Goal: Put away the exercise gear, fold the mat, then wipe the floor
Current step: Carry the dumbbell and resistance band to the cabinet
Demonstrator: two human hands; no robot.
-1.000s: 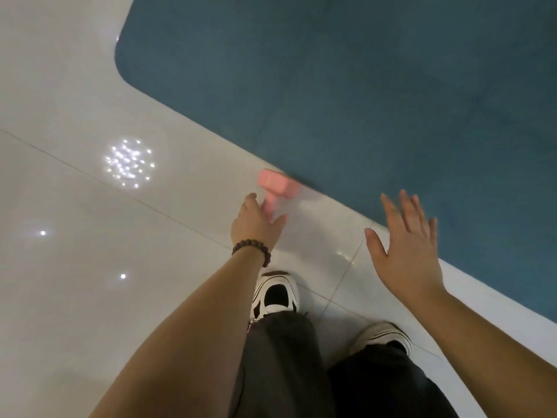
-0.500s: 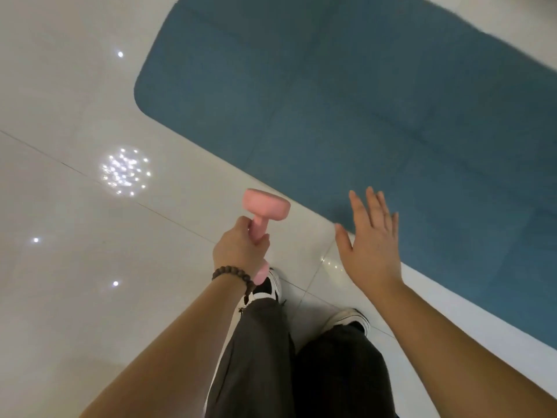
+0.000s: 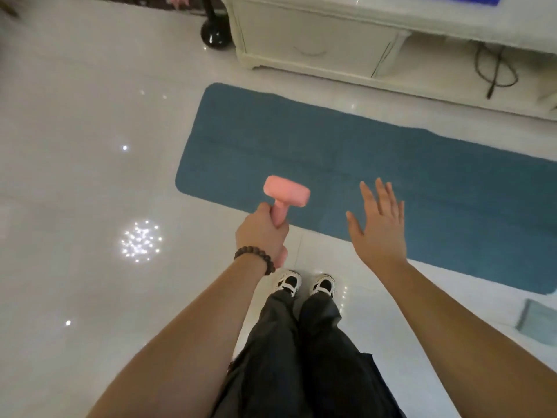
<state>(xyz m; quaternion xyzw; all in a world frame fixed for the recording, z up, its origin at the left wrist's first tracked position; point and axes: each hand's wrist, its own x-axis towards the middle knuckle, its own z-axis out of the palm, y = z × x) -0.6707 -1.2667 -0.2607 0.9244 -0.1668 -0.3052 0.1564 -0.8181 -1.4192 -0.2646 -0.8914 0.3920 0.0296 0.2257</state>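
I see my left hand (image 3: 261,233) curled tight round the handle of a pink dumbbell (image 3: 285,196), fingers wrapped on the smooth matte bar with one blocky rounded head sticking up past my thumb and the other end only peeking out below my wrist, next to a dark beaded bracelet (image 3: 256,258). My right hand (image 3: 378,227) hangs in the air with fingers straight and spread, holding nothing, its fingertips over the near edge of the mat. The blue exercise mat (image 3: 391,164) lies flat and unfolded on the floor in front of my shoes (image 3: 306,283), a long soft-looking strip with rounded corners. The floor (image 3: 75,176) is glossy pale tile that mirrors points of light. Beyond the mat stands a cream cabinet (image 3: 310,40) with a closed drawer and an open shelf to its right where a dark cable (image 3: 494,67) lies looped. A flat greyish-blue piece (image 3: 538,321) lies on the tile at the right edge; I cannot tell what it is
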